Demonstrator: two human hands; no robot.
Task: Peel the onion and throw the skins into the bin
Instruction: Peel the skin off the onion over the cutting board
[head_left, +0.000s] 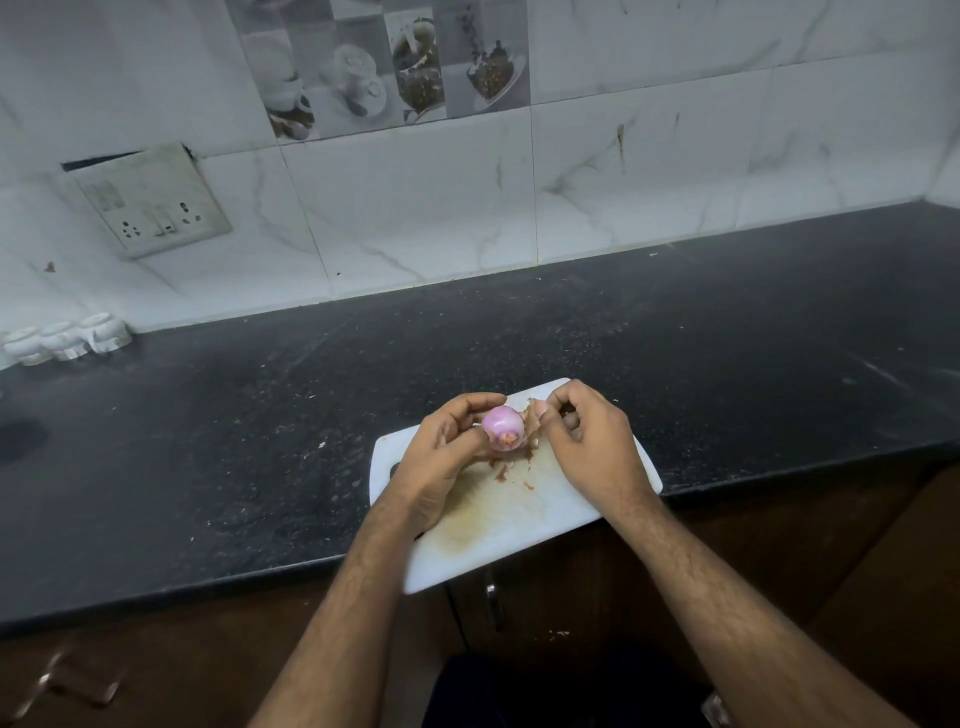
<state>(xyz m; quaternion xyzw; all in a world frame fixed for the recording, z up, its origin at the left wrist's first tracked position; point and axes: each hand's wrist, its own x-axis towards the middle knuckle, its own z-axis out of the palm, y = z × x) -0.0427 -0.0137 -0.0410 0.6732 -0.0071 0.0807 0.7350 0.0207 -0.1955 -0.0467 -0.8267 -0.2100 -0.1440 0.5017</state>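
A small round pink-purple onion (502, 426) is being held up over a white plastic chopping board (519, 525). It is being held in the grip of the left hand (447, 457), with the fingers (475, 402) curled over its top and the thumb pressed to its near side. The onion's skin is mostly off, and its smooth shiny side is being shown. Its brown root end is being pointed toward the camera.

A thin, pale brown piece of onion skin (531, 415) is being pinched in the grip of the right hand (587, 441), just beside the onion. The right hand's fingers are closed tight around it. It cannot be told whether this skin is joined to the onion.

Small brown bits of skin (503, 474) are lying on the chopping board under the hands. The board is stained yellow-brown in the middle. It is being carried by a dark speckled stone counter (260, 441), and its near corner is sticking out past the counter's edge.

Three small white jars (67, 340) are standing far to the left, by the white marble-look tiled wall (649, 171).
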